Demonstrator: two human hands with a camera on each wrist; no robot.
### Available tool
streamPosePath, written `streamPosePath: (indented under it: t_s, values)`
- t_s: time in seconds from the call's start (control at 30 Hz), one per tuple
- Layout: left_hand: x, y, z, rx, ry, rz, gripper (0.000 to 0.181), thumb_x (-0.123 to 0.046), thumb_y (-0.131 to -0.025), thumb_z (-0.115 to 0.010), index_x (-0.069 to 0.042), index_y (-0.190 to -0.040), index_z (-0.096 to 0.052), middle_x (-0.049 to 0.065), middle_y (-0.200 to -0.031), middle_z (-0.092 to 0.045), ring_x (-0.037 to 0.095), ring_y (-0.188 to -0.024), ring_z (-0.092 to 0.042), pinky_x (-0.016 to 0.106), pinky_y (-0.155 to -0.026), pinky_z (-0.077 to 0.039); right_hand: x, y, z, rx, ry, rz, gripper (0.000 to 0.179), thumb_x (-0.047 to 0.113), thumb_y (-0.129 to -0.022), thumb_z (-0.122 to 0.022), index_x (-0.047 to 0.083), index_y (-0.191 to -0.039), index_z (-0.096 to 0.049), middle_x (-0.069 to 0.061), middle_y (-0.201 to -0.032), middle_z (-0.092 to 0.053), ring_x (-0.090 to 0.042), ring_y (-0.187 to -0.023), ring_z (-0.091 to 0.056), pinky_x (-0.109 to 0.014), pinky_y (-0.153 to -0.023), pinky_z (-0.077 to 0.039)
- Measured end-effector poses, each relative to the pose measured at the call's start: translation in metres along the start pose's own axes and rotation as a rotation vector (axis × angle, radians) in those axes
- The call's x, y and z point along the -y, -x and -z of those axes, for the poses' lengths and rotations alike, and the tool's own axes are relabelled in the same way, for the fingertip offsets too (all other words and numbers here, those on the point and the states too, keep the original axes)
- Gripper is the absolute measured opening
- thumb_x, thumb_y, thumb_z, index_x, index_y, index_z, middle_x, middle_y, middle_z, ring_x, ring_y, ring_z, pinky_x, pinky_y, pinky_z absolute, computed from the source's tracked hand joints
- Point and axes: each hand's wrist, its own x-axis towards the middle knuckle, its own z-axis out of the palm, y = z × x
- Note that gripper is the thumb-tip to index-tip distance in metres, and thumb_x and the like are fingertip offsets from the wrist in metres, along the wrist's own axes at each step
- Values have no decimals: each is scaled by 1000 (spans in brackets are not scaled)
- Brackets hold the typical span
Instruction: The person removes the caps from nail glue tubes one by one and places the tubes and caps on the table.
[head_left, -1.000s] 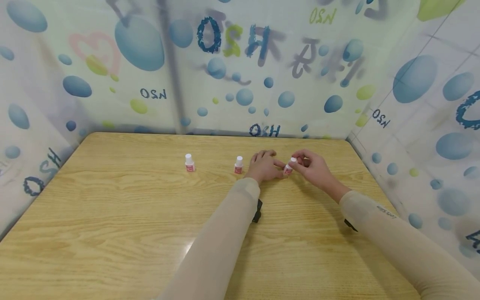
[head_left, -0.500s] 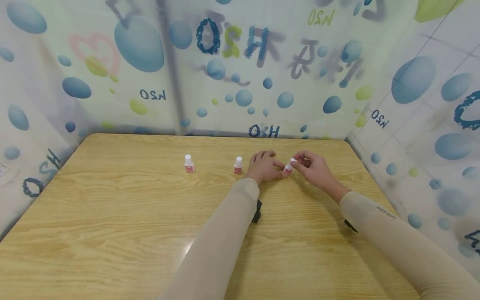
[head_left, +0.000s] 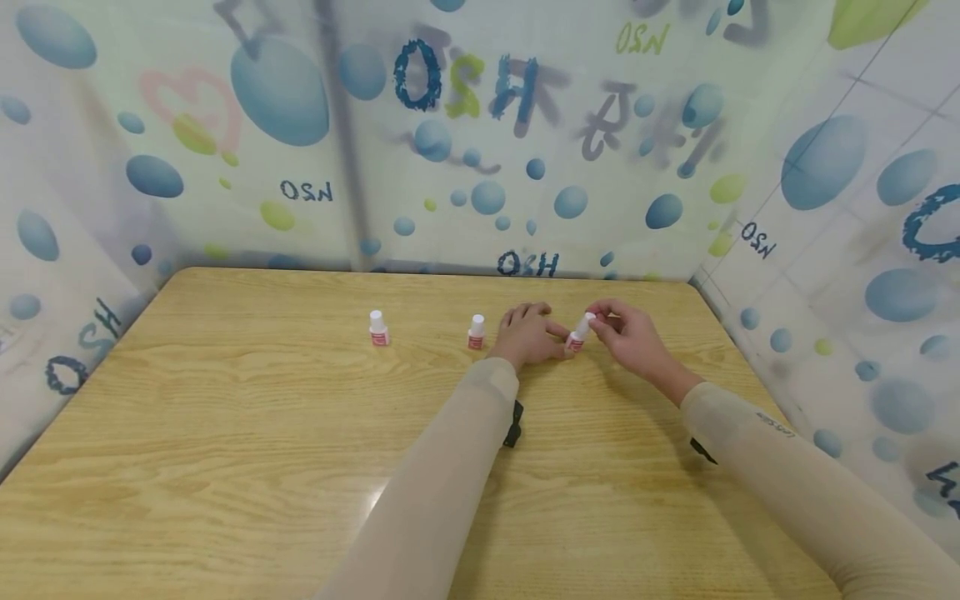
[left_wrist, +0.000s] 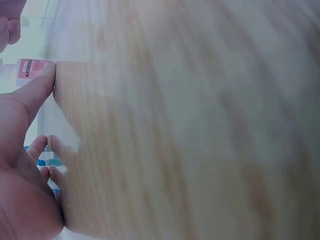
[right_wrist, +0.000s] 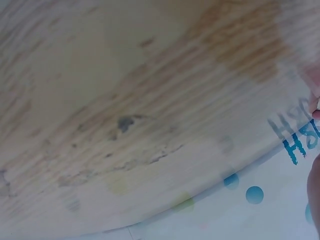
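Observation:
Two upright small white plastic bottles with red labels stand on the table: the left bottle (head_left: 379, 329) and the middle bottle (head_left: 476, 332). A third such bottle (head_left: 575, 342) leans to the right between my hands. My left hand (head_left: 528, 335) lies low on the table, thumb and index finger holding this bottle near its base; in the left wrist view a fingertip presses beside the bottle's pink label (left_wrist: 33, 69). My right hand (head_left: 626, 337) pinches the white top (head_left: 587, 320) between thumb and fingertips. In the right wrist view, only a bit of my right hand (right_wrist: 314, 195) shows.
The wooden table (head_left: 262, 433) reaches to a patterned curtain (head_left: 450, 167) behind it, with more of the curtain along both sides. Black straps (head_left: 513, 425) sit under both sleeved wrists.
My right fingertips have risen slightly at the white top, and more white shows above the leaning bottle's label. My left hand and the other two bottles have stayed put.

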Motion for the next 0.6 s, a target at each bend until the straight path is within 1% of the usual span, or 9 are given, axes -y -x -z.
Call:
streamPosePath:
  t_s: [0.07, 0.13, 0.23, 0.3, 0.4, 0.47, 0.6]
  values:
    - [0, 0, 0, -1, -7, 2, 41, -53, -96, -75, -40, -135, -74, -3, -172, -37, 29, -165, -19, 54, -136, -10, 1, 1, 2, -1, -5, 0, 26, 18, -110, -59, -1, -128, -63, -17, -108, -59, -12, -70, -51, -22, -57, -42]
    - [0, -1, 0, -1, -15, 4, 41, -53, -97, -74, -40, -135, -74, -4, -172, -37, 28, -165, -20, 53, -136, -10, 1, 1, 3, -6, -9, -3, 27, 20, -110, -59, 0, -127, -62, -15, -109, -58, -10, -72, -53, -22, -58, -43]
    - [0, 0, 0, -1, -21, 7, 41, -53, -97, -74, -41, -136, -73, -4, -172, -37, 28, -165, -20, 53, -136, -10, 0, 0, 4, -17, -6, -17, 31, 28, -110, -60, 1, -126, -62, -12, -108, -59, -12, -75, -53, -22, -60, -43]
    - [0, 0, 0, 0, -22, 7, 41, -53, -96, -74, -41, -136, -73, -4, -172, -37, 28, -165, -19, 53, -136, -10, -1, 0, 5, -30, 15, -19, 34, 35, -109, -61, 4, -124, -62, -11, -103, -60, -15, -76, -53, -23, -61, -43]
    - [0, -1, -1, 6, -21, 13, 42, -53, -96, -75, -41, -136, -73, -4, -173, -36, 28, -165, -18, 53, -137, -9, -2, 0, 7, -59, 60, -6, 36, 41, -108, -62, 7, -120, -64, -8, -92, -61, -18, -73, -51, -24, -61, -43]
    - [-1, -1, -1, 9, -23, 18, 42, -53, -96, -75, -41, -136, -73, -5, -172, -36, 28, -165, -19, 53, -137, -9, -2, 0, 9, -81, 75, 9, 34, 40, -107, -64, 7, -118, -66, -7, -86, -61, -18, -70, -50, -25, -60, -43]
    - [0, -4, -1, 13, -29, 28, 42, -54, -96, -75, -41, -136, -73, -6, -172, -37, 27, -165, -19, 52, -136, -9, -2, 2, 12, -119, 66, 37, 29, 33, -106, -68, 5, -114, -69, -5, -82, -65, -12, -67, -52, -23, -58, -44]
